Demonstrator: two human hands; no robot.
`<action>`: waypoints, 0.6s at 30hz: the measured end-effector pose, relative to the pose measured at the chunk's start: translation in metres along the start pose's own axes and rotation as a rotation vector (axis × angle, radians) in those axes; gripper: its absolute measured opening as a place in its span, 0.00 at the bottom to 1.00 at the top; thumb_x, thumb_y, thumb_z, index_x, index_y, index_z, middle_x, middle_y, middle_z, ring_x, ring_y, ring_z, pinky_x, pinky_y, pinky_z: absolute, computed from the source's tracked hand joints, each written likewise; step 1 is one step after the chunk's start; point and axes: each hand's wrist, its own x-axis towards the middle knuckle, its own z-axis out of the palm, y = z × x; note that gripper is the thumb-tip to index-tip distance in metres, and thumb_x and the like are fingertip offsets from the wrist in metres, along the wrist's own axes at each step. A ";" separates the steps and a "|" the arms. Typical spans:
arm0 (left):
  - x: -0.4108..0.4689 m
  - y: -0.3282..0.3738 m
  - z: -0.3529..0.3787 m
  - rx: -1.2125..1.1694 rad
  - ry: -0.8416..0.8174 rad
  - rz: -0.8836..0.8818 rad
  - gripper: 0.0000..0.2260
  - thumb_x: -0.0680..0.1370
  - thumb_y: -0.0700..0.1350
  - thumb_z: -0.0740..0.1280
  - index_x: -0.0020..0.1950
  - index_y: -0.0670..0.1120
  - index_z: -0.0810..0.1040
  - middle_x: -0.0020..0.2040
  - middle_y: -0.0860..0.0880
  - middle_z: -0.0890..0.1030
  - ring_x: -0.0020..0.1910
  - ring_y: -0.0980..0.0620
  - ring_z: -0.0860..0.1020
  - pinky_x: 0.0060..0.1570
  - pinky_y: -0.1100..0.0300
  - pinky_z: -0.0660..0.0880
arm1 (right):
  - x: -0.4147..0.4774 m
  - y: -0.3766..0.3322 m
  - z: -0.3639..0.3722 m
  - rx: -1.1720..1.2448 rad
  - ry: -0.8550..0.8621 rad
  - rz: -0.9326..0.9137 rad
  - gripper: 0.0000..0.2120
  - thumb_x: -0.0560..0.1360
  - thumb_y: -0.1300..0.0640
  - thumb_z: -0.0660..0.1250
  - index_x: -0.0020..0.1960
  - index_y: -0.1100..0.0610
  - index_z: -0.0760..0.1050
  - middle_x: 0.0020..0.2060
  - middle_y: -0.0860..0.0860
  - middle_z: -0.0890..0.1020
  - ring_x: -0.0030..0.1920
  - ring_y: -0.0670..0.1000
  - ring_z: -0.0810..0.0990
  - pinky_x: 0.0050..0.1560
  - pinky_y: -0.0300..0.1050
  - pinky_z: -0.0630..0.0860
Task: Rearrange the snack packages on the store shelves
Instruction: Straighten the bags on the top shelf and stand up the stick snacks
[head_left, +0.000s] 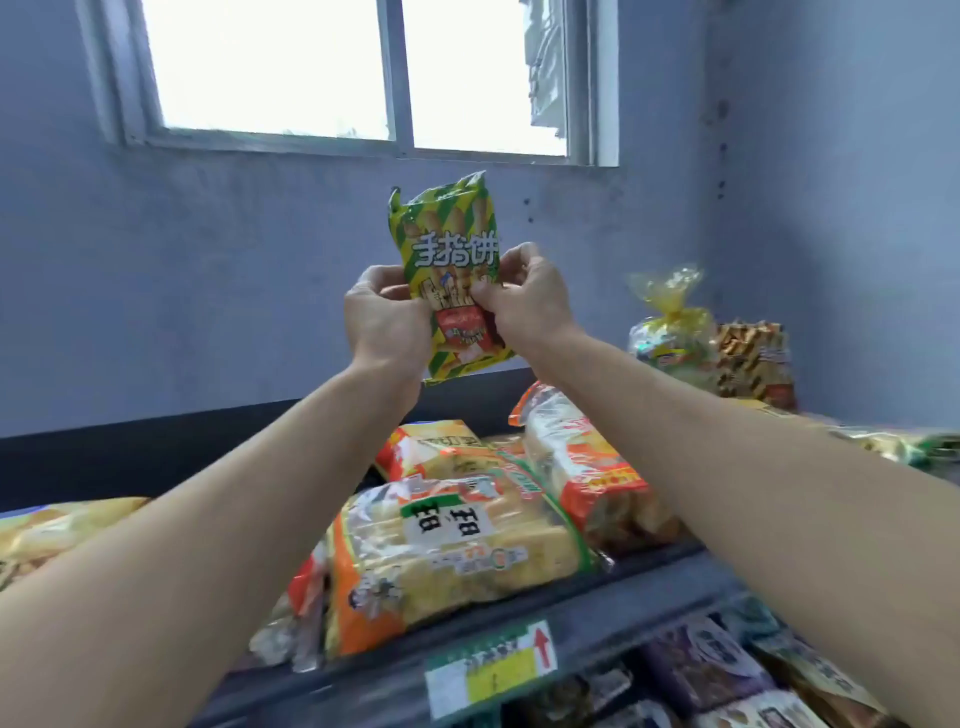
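Head view: both bare arms raised over the top shelf, with a green-and-yellow striped snack packet held upright between the two hands, in front of the blue wall and just below the window. Left hand closed on the packet's lower left edge, grip pressed together, fingers curled against the wrapper. Right hand pinching the packet's right edge, thumb on the front face, fingers behind. Packet clear of the shelf, well above the goods lying there, tilted slightly so its top leans right.

Below the packet, on the shelf: a large orange-and-clear bag of pale biscuits lying flat near the shelf's front edge, a second similar bag leaning just right of it, touching, and an orange-yellow bag behind them. Right of the packet, near the wall corner: a clear yellow tied bag standing upright, with a brown patterned pack just beside it. Far left of the shelf: a yellow bag, partly out of frame. On the shelf's front rail, a green price tag with a red arrow. Lower shelf packs below right, too blurred to tell apart.
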 end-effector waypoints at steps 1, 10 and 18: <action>-0.011 0.000 0.031 -0.022 -0.033 -0.008 0.11 0.74 0.29 0.64 0.49 0.44 0.74 0.40 0.49 0.79 0.36 0.55 0.79 0.25 0.69 0.74 | 0.003 0.006 -0.034 -0.013 0.031 -0.008 0.09 0.74 0.60 0.68 0.45 0.55 0.67 0.46 0.53 0.79 0.48 0.53 0.79 0.52 0.56 0.79; -0.090 -0.013 0.279 -0.139 -0.402 -0.145 0.11 0.74 0.28 0.63 0.46 0.43 0.76 0.38 0.49 0.78 0.34 0.54 0.77 0.26 0.68 0.74 | 0.021 0.058 -0.310 -0.222 0.275 0.014 0.10 0.73 0.62 0.70 0.47 0.57 0.68 0.46 0.53 0.78 0.48 0.52 0.77 0.55 0.53 0.77; -0.098 -0.055 0.395 -0.097 -0.566 -0.226 0.11 0.74 0.29 0.64 0.51 0.42 0.78 0.47 0.44 0.83 0.42 0.47 0.82 0.41 0.56 0.80 | 0.048 0.128 -0.414 -0.343 0.360 0.100 0.09 0.73 0.63 0.70 0.45 0.56 0.69 0.49 0.55 0.79 0.52 0.58 0.78 0.55 0.56 0.77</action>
